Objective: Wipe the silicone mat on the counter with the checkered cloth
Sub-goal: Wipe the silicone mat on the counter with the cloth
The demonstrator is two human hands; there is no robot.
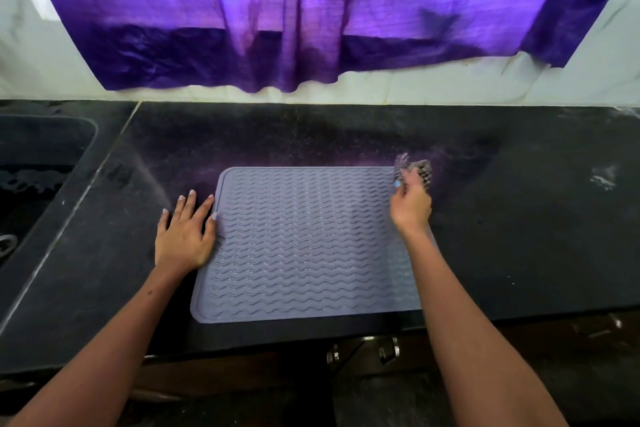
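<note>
A grey silicone mat (304, 243) with wavy ridges lies flat on the black counter (519, 218), close to its front edge. My left hand (185, 236) rests flat with straight fingers on the counter at the mat's left edge, the thumb on the mat's rim. My right hand (410, 201) is over the mat's far right corner and grips a bunched black-and-white checkered cloth (417, 170), which sticks out beyond the fingers.
A dark sink (38, 163) is set into the counter at the left. A purple curtain (294, 17) hangs over the white wall behind. Cabinet handles (388, 352) show below the counter's front edge. A wet smear (604, 180) marks the counter at the far right.
</note>
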